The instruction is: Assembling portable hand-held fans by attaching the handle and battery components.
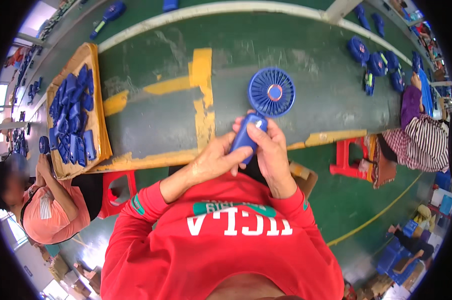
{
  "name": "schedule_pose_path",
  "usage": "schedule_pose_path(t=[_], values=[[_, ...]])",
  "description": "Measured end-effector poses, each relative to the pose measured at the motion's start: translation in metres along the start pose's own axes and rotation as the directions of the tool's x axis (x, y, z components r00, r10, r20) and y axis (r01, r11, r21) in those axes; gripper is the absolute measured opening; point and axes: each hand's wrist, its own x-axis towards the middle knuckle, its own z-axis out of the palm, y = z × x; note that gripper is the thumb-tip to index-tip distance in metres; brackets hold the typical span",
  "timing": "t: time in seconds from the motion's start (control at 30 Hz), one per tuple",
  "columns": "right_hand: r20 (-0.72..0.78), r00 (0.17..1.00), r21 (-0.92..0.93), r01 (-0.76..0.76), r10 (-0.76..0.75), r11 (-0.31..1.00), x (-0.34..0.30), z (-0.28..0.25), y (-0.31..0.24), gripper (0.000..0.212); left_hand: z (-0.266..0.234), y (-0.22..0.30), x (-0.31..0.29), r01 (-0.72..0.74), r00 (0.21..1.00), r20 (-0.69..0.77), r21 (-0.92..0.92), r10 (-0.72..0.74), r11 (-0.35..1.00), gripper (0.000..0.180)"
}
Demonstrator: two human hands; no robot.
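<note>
Both of my hands grip a blue handheld fan (271, 92) over the near edge of the green worktable (161, 115). Its round, slatted head points away from me and its handle slants back toward my body. My left hand (218, 156) closes round the lower end of the handle, thumb on top. Higher up, my right hand (272, 150) wraps the handle's right side, its thumb pressed near a small pale spot that may be a button. The fingers under the handle are partly hidden.
A cardboard tray (102, 115) heaped with blue fan parts stands at the table's left. Several blue fans (378, 64) lie at the far right. Co-workers sit on both sides, one in a salmon top (53, 220), near red stools (343, 157). Yellow tape (202, 95) marks the tabletop.
</note>
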Motion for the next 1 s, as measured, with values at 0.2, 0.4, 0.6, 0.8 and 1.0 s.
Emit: schedule_pose_path(t=[0.2,0.4,0.6,0.8,1.0], values=[[0.07,0.997,-0.159,0.055,-0.044,0.986,0.018,-0.003,-0.013,0.036,-0.037,0.044,0.025,-0.038,0.999,-0.038,-0.12,0.034,0.992,0.03],[0.104,0.995,-0.399,0.036,0.007,0.916,0.02,-0.025,-0.024,0.035,-0.142,0.142,0.06,-0.113,0.684,-0.49,0.661,0.541,0.742,0.031],[0.05,0.998,-0.49,-0.017,0.047,0.872,0.037,-0.042,-0.027,0.032,-0.292,0.16,0.149,0.615,0.38,-0.234,0.787,0.895,-0.056,0.03],[-0.028,0.997,-0.58,0.041,-0.071,0.813,0.053,-0.043,-0.033,0.028,-0.303,0.143,0.224,0.685,0.642,-0.482,0.709,0.596,-0.165,0.04],[-0.013,0.986,-0.665,0.117,-0.168,0.738,0.065,-0.037,-0.026,0.021,-0.224,0.205,0.326,0.249,0.711,-0.01,0.939,0.703,-0.238,0.031]])
